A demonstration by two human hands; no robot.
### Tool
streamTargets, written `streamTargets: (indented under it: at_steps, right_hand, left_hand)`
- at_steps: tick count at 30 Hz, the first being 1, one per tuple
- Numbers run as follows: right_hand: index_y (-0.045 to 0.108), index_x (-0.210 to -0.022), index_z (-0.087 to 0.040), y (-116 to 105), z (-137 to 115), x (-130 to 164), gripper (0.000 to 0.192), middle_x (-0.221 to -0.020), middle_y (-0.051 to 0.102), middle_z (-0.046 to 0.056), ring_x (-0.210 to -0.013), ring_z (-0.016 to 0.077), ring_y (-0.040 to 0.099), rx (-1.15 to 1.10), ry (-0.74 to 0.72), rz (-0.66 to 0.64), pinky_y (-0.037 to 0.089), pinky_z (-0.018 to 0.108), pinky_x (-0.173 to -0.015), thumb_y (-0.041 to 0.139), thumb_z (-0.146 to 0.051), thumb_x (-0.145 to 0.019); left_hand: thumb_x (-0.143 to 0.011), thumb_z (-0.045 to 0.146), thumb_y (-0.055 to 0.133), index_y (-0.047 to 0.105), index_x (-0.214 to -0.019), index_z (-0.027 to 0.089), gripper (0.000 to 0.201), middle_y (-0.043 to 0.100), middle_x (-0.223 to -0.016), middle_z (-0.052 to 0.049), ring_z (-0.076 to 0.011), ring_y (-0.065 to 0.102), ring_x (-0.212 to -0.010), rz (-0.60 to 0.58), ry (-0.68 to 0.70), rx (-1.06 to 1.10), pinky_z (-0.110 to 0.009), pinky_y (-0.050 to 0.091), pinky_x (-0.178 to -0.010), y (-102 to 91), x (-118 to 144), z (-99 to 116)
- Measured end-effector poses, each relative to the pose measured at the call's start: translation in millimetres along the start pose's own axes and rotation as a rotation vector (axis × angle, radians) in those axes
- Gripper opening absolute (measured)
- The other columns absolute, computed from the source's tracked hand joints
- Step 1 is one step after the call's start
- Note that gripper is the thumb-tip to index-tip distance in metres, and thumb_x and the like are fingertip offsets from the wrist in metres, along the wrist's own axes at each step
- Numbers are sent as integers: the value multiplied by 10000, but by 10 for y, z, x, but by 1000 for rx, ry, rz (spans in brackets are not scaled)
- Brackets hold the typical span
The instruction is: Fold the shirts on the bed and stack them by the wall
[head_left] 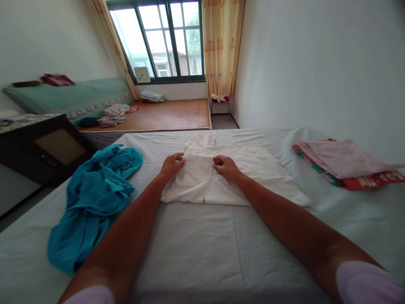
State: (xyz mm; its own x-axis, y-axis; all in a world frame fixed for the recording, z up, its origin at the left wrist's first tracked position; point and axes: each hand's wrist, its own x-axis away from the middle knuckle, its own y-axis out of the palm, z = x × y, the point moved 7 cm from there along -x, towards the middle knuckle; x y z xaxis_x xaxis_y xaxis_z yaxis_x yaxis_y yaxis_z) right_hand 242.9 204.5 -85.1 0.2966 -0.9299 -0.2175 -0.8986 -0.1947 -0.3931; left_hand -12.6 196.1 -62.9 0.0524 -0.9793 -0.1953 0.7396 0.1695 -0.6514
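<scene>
A white T-shirt (259,169) lies spread sideways on the white-sheeted bed, partly folded over, with small dark lettering near its front edge. My left hand (172,164) pinches its cloth at the left, by the neck end. On the upper layer, my right hand (226,166) has its fingers closed on the same shirt, covering part of a dark print. Between the two hands a piece of the fabric lies turned over. A sleeve reaches away beyond them at the far side.
Crumpled turquoise clothing (98,190) lies left of my arm. Folded pink and red clothes (344,158) are stacked at the right on the bed sheet (196,249). A dark cabinet (47,147) stands at the left; a second bed (177,114) is under the window.
</scene>
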Motion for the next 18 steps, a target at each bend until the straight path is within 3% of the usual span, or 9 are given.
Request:
streamTargets:
  at_steps: [2,4,6,8,9,12,13,15,18]
  right_hand:
    - [690,-891,-177,-31,-61,4,205,-846,733,14,-806,177,672,-65,-63,-14,526,302,-780,636,-231,-701]
    - [703,-805,-172,-57,-112,13,149,-798,727,12,-794,181,668,-56,-104,-82,522,302,-779,603,-215,-704]
    - [713,-726,-178,-58,-158,36,189,-813,735,15,-833,185,675,4,-135,-201,515,301,-818,529,-142,-703]
    - [716,-675,-188,-96,-209,56,290,-856,745,20,-886,187,678,94,-159,-231,504,306,-871,452,-69,-680]
    - [721,-679,-192,-131,-244,62,328,-877,747,24,-905,190,677,145,-170,-195,499,314,-893,426,-47,-672]
    - [755,-857,-204,-157,-432,120,422,-989,743,36,-990,198,656,269,-270,-55,477,351,-956,393,-33,-721]
    - [751,-964,-211,-81,-512,170,444,-1064,731,38,-1055,198,635,298,-338,-81,456,360,-995,389,-48,-766]
    - [683,-1195,-222,170,-628,320,433,-1267,659,42,-1236,199,539,371,-472,-237,377,378,-1087,397,-142,-880]
    - [476,-1441,-221,527,-582,555,528,-1514,431,68,-1427,232,320,561,-501,-472,206,433,-1181,418,-446,-967]
  left_hand:
    - [-742,433,699,703,-1131,130,492,737,-1045,-100,-273,649,-1034,-79,48,241,-395,495,-936,-98,32,52]
    - [-705,474,748,753,-972,128,437,738,-1032,-121,-289,641,-1054,-272,124,379,-415,484,-952,-169,109,135]
    - [-684,457,786,773,-860,140,363,734,-1045,-136,-298,628,-1089,-547,181,357,-418,466,-979,-186,242,195]
    - [-701,439,783,781,-852,156,321,723,-1090,-141,-298,617,-1116,-666,197,310,-416,456,-993,-246,326,201]
    - [-717,439,770,781,-858,160,313,719,-1106,-139,-295,617,-1117,-621,196,311,-417,454,-996,-304,315,198]
    - [-757,452,720,769,-849,144,325,728,-1068,-136,-287,632,-1080,-342,194,340,-425,450,-1002,-418,228,212]
    - [-773,457,697,766,-890,136,348,731,-1060,-134,-288,636,-1073,-319,198,320,-427,451,-1004,-360,227,234]
    - [-824,467,622,732,-1075,136,430,712,-1138,-126,-286,618,-1120,-380,238,207,-426,440,-1027,-105,274,305]
    - [-926,443,448,596,-1318,163,503,588,-1370,-101,-250,491,-1301,-425,373,-105,-411,334,-1132,330,394,378]
